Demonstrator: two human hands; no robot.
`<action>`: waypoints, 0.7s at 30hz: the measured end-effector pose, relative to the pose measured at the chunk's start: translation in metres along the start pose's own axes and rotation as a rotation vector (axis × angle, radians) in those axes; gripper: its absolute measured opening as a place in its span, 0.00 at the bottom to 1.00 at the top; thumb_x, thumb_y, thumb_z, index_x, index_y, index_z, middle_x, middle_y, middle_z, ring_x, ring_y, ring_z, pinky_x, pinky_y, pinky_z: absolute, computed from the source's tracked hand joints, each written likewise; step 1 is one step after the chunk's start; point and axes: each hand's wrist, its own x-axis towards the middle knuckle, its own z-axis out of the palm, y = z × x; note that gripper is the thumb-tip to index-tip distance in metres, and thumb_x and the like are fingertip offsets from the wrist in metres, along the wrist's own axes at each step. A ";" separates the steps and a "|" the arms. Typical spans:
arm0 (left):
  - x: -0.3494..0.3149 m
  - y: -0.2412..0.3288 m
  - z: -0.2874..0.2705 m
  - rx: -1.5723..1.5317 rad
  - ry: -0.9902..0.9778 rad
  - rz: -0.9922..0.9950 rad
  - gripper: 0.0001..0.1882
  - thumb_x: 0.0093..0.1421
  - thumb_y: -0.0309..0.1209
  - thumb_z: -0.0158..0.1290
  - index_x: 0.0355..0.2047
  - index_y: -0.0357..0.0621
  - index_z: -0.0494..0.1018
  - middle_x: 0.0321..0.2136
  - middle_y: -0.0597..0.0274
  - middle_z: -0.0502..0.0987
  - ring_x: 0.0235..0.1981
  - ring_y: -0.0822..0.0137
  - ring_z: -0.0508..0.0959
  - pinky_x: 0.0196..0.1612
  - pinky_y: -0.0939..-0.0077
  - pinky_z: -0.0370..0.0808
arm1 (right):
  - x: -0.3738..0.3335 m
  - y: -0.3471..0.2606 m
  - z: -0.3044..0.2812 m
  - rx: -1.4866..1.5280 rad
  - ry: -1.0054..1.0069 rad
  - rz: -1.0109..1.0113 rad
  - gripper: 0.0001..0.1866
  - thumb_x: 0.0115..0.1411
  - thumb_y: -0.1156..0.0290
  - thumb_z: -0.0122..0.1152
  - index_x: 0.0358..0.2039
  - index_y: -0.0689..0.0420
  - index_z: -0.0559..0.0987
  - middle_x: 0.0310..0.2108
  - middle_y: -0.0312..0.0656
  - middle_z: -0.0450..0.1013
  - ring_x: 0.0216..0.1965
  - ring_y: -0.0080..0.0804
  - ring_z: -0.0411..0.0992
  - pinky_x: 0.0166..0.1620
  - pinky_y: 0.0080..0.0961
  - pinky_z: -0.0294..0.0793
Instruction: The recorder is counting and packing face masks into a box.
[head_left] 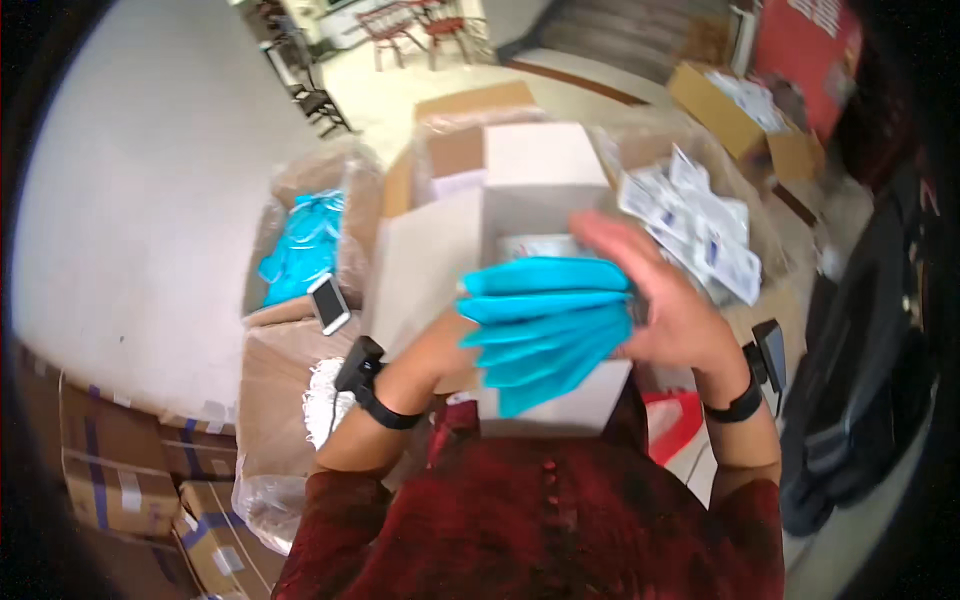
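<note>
Both my hands hold a fanned stack of turquoise folded pieces (545, 320) that look like flat-folded face masks. My right hand (670, 305) is closed round the stack's right edge, thumb below and blurred fingers above. My left hand (455, 340) grips the left side, its fingers mostly hidden behind the pieces. Just beyond and beneath the stack is an open white-lined carton (425, 255) with its flaps spread. Inside it, part of a white printed packet (540, 247) shows.
At left, a plastic-lined box (355, 185) holds turquoise pieces (305, 240); a phone (329, 305) lies on its near edge. White cords (322, 400) lie nearer me. At right are white packets (700, 230). Taped cartons (115, 465) stand lower left, a dark bag (850, 400) far right.
</note>
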 end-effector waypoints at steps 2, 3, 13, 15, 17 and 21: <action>0.012 0.006 -0.002 0.216 -0.070 0.283 0.25 0.57 0.29 0.51 0.56 0.44 0.63 0.54 0.54 0.66 0.53 0.61 0.67 0.57 0.66 0.62 | 0.010 0.002 0.003 0.139 -0.060 -0.025 0.38 0.39 0.65 0.68 0.54 0.58 0.68 0.58 0.48 0.59 0.60 0.43 0.56 0.60 0.35 0.54; 0.014 0.007 0.000 0.245 -0.043 0.289 0.25 0.57 0.29 0.51 0.56 0.44 0.63 0.54 0.54 0.66 0.53 0.61 0.67 0.57 0.66 0.62 | 0.011 0.002 0.003 0.135 -0.072 -0.071 0.34 0.41 0.66 0.67 0.51 0.58 0.70 0.57 0.49 0.61 0.60 0.43 0.57 0.59 0.35 0.55; 0.009 -0.015 -0.026 0.019 0.233 -0.313 0.29 0.51 0.27 0.58 0.53 0.40 0.62 0.48 0.56 0.69 0.50 0.66 0.68 0.53 0.72 0.65 | 0.044 0.003 -0.036 0.466 0.310 0.213 0.19 0.55 0.67 0.61 0.44 0.63 0.72 0.35 0.38 0.74 0.33 0.19 0.72 0.38 0.19 0.73; 0.005 -0.021 -0.029 0.282 0.303 0.022 0.29 0.50 0.29 0.60 0.52 0.39 0.63 0.47 0.54 0.69 0.50 0.63 0.68 0.53 0.71 0.64 | 0.053 0.015 -0.037 0.504 0.322 0.208 0.19 0.54 0.66 0.62 0.43 0.63 0.72 0.34 0.38 0.74 0.33 0.19 0.72 0.37 0.19 0.73; 0.006 -0.010 -0.035 0.451 0.381 0.110 0.29 0.50 0.28 0.59 0.52 0.39 0.64 0.48 0.53 0.68 0.51 0.61 0.67 0.53 0.70 0.64 | 0.059 0.028 -0.035 0.550 0.328 0.198 0.19 0.54 0.66 0.62 0.43 0.63 0.72 0.34 0.38 0.74 0.32 0.20 0.72 0.37 0.19 0.73; 0.014 0.031 -0.032 0.830 0.648 0.401 0.32 0.45 0.26 0.60 0.53 0.44 0.64 0.54 0.53 0.64 0.56 0.56 0.63 0.57 0.63 0.58 | 0.061 0.042 -0.029 0.649 0.252 0.300 0.21 0.53 0.67 0.62 0.44 0.64 0.71 0.35 0.39 0.74 0.33 0.22 0.73 0.37 0.20 0.74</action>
